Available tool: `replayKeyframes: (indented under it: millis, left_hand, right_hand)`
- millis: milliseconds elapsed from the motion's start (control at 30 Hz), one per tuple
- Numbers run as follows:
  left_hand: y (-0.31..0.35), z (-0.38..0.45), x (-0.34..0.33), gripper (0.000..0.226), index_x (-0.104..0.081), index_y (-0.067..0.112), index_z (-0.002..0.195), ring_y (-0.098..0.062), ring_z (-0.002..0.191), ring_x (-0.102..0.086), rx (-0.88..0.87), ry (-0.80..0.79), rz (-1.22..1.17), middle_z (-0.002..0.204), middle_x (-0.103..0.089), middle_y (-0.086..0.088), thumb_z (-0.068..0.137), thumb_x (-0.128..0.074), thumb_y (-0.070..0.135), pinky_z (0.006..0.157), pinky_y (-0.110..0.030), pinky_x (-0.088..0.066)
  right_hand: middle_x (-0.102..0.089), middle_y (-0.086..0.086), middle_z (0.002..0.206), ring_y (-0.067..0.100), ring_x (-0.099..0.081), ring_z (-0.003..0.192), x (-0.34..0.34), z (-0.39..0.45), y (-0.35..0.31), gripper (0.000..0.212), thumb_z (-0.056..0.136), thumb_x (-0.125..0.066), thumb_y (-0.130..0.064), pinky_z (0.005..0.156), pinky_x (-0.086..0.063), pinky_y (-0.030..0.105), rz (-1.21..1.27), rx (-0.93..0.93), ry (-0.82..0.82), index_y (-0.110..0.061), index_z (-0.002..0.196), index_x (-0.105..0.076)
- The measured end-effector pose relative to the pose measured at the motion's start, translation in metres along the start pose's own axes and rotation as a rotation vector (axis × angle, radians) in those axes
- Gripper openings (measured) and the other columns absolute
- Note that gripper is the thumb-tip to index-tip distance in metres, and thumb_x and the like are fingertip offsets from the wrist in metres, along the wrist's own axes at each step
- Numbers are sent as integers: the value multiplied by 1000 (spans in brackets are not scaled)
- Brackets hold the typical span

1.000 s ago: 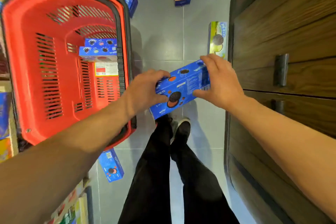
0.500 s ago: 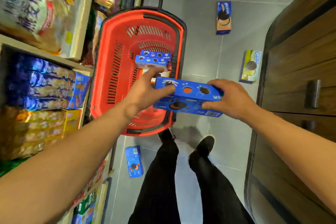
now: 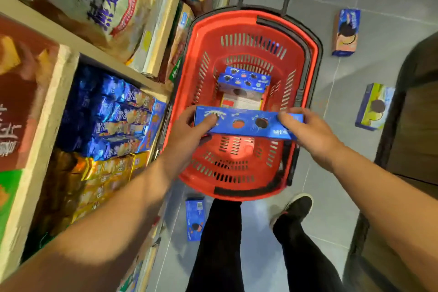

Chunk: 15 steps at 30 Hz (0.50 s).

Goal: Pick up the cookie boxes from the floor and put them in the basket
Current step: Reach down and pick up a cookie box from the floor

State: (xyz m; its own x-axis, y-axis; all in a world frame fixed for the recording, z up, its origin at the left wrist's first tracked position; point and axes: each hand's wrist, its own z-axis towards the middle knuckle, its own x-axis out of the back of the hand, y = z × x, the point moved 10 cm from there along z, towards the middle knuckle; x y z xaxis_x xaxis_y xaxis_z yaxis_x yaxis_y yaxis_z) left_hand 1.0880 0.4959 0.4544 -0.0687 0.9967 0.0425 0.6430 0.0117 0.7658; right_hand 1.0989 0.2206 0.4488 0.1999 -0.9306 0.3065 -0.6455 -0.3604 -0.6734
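Left hand (image 3: 189, 130) and right hand (image 3: 305, 128) each grip an end of a blue box (image 3: 246, 123), level above the basket (image 3: 203, 38).

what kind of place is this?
Most likely a grocery or convenience store aisle. A shelf at left is stocked with packaged snacks, a red shopping basket stands on the tiled floor, and cookie boxes like the pink-fronted one lie scattered around it.

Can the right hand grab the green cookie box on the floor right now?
Probably not yet. The right hand and left hand both hold the blue box over the red basket. The green box lies unblocked on the floor, off to the right.
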Motion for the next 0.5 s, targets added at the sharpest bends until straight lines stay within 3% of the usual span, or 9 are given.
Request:
replayKeyframes:
  millis: [100, 233, 333, 433, 500]
  left_hand:
    - [-10, 24, 38, 49, -65, 30, 112, -9, 93, -66, -7, 62, 147, 102, -72, 6, 69, -73, 51, 89, -37, -53]
    - [-32, 52, 60, 61, -54, 28, 133, -1, 102, -61, -6, 106, 341, 115, -67, 9, 78, -71, 48, 90, -16, -45]
    - [-49, 78, 58, 44, -56, 29, 125, 15, 90, -58, -52, 106, 397, 101, -66, 22, 84, -69, 41, 76, -1, -38]
    - [-62, 101, 51, 24, -59, 35, 104, 20, 78, -56, -103, 145, 389, 86, -63, 28, 84, -71, 30, 70, 2, -37]
    - [-74, 116, 46, 19, -59, 37, 93, 19, 73, -56, -109, 156, 374, 82, -63, 25, 84, -71, 24, 69, 0, -38]
  right_hand:
    - [-73, 4, 92, 20, -68, 82, -41, 16, 3, 21, 86, -69, -34, 80, -53, 36, 68, -41, -7, -16, 96, -67]
    - [-66, 2, 92, 12, -60, 74, -74, 38, 16, 37, 80, -76, -18, 71, -50, 26, 139, -78, 80, -15, 113, -61]
    - [-63, -2, 85, 8, -56, 66, -82, 63, 40, 40, 77, -78, -13, 63, -47, 21, 180, -94, 171, -18, 110, -56]
    - [-61, -11, 80, 0, -55, 63, -79, 84, 57, 35, 78, -78, -16, 59, -45, 11, 127, -70, 254, -22, 103, -55]
    - [-63, -5, 84, 10, -58, 70, -85, 96, 69, 39, 79, -78, -15, 68, -49, 20, 145, -65, 210, -21, 108, -52]
